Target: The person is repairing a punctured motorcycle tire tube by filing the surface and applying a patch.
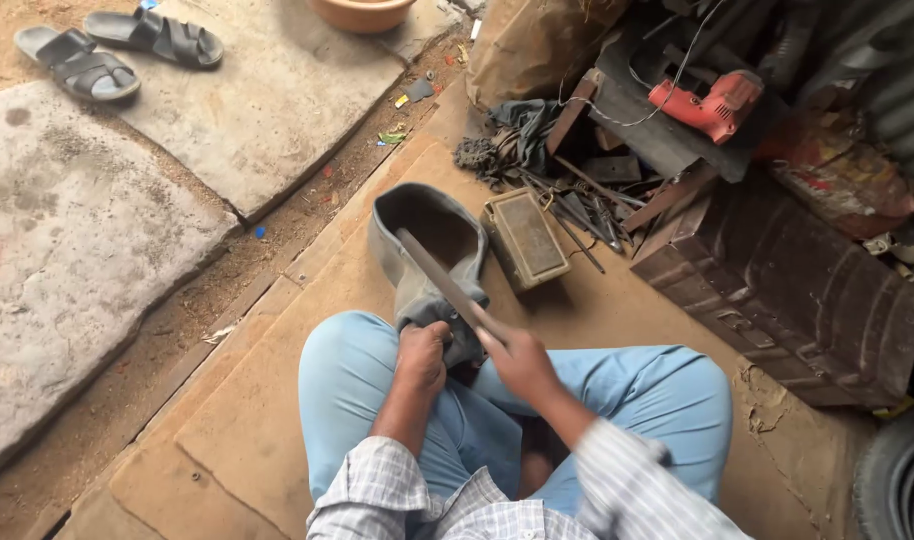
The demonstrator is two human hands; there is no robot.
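A long flat metal bar (447, 285) runs on a slant from the lower right, where the right hand (522, 362) is wrapped around its near end, up and away to the left, its far tip resting inside the hollow of a grey curved piece (427, 250) that looks like rubber or thick cloth. That grey piece has its long axis running away from the person, its open side facing up, and its near end is bunched in the closed left hand (420, 355), just above the knees. The person sits cross-legged in light blue trousers (357, 380) and a checked shirt on a sheet of brown board (277, 400) laid over a sandy floor. Two large grey stone slabs (77, 240) lie to the left, with one pair of dark sandals (117, 50) on them. Just to the right of the grey piece sits one small rectangular metal box (525, 238). Beyond it lie a heap of loose hand tools (577, 205), one red power drill (707, 103), and one dark ribbed metal chest (807, 290). One clay-coloured bowl (362, 12) stands at the top edge.
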